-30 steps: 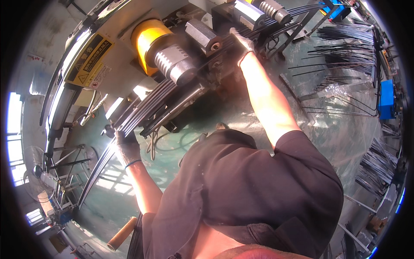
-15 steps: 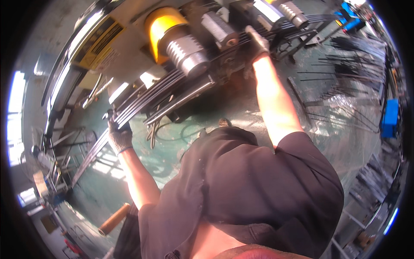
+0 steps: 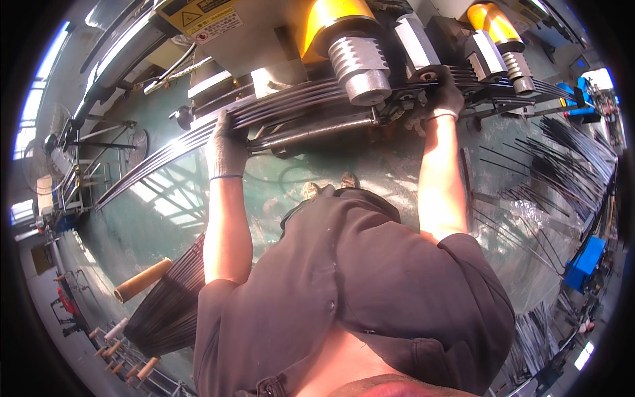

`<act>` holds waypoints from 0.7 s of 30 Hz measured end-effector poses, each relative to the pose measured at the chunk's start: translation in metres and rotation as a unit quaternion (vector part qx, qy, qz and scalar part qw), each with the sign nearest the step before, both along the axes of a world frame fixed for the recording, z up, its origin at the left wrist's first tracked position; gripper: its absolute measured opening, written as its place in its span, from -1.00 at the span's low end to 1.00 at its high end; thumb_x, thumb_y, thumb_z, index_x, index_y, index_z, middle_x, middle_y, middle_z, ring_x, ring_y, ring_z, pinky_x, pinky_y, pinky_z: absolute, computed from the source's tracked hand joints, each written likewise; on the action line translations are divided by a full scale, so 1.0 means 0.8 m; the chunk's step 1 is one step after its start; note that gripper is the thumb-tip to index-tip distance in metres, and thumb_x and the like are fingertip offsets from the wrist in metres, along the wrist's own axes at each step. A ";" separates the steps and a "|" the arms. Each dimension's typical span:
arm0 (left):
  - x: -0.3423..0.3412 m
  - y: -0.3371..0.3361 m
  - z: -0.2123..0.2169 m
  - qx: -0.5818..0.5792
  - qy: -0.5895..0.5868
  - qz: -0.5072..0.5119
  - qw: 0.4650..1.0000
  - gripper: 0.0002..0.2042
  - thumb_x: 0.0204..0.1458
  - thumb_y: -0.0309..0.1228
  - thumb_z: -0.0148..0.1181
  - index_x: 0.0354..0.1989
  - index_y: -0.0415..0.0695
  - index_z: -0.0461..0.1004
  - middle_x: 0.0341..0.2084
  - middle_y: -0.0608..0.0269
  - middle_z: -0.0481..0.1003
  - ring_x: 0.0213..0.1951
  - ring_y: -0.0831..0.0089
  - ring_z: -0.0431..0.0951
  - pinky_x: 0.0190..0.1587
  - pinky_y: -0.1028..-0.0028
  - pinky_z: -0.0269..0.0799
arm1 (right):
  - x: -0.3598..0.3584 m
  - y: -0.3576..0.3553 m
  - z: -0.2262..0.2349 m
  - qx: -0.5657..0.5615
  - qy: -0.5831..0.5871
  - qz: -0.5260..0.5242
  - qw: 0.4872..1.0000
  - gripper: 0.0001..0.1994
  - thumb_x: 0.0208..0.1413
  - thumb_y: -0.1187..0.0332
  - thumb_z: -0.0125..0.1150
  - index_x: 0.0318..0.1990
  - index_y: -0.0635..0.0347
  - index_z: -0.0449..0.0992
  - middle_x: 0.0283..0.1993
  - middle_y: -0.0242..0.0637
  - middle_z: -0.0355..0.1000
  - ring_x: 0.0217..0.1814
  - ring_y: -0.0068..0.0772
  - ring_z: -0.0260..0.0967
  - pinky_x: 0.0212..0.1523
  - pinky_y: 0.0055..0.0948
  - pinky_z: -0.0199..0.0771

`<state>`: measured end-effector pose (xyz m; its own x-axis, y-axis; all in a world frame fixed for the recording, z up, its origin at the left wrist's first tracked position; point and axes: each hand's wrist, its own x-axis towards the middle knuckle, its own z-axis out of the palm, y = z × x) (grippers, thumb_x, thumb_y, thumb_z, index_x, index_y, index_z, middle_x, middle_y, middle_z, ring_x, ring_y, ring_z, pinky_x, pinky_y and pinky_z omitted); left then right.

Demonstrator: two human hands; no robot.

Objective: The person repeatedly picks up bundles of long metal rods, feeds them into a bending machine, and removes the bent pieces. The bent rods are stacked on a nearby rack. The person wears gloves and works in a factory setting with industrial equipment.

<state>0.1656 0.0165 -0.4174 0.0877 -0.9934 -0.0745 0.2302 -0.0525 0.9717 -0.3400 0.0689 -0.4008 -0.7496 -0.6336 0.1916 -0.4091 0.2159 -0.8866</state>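
Far side: large grey metal machine (image 3: pixel 254 45) with yellow cylindrical housings (image 3: pixel 337 12). Long, thin, dark metal rods (image 3: pixel 284 99) are spread left to right along its front. Rods are clamped in grey-gloved left hand (image 3: pixel 226 149); dark-gloved right hand (image 3: pixel 445 96) is placed at them, grip closure unclear. Rod steadying seems in hand; level two-handed support is probably called for.

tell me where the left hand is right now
In the head view, the left hand is left of centre, in the upper half, at the rods, just left of the silver bar.
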 end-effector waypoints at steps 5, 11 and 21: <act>0.022 0.010 0.006 -0.055 -0.046 -0.044 0.996 -0.60 0.39 -0.32 0.17 0.29 -0.27 0.46 0.26 -0.06 0.53 0.32 0.06 0.50 0.48 0.06 0.34 | -0.021 -0.002 -0.001 -0.041 -0.095 -0.032 0.994 -0.71 0.09 0.18 0.49 -0.13 0.13 0.65 -0.19 -0.25 0.66 -0.18 -0.16 0.61 -0.20 -0.19 0.61; 0.098 0.035 0.010 -0.090 -0.213 0.034 0.972 -0.61 0.40 -0.35 0.12 0.28 -0.35 0.42 0.26 -0.10 0.52 0.32 0.06 0.50 0.48 0.07 0.35 | 0.007 -0.026 0.020 -0.160 -0.446 -0.095 0.875 -0.74 0.10 0.22 0.44 -0.11 0.09 0.63 -0.19 -0.29 0.65 -0.19 -0.24 0.61 -0.18 -0.21 0.61; 0.087 0.031 0.046 0.068 0.401 0.115 0.906 -0.49 0.50 -0.22 -0.10 0.45 -0.34 0.24 0.33 -0.20 0.42 0.37 -0.09 0.41 0.51 0.00 0.26 | -0.072 -0.002 -0.072 -0.150 -0.485 0.051 0.860 -0.68 0.20 0.03 0.30 -0.23 0.11 0.60 -0.27 -0.18 0.60 -0.24 -0.08 0.56 -0.01 -0.04 0.63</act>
<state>0.2352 0.0416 -0.3803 0.1551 -0.9328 -0.3254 0.8794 -0.0197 0.4757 -0.3978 0.0669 -0.4582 -0.5920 -0.7367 -0.3267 0.5516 -0.0748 -0.8308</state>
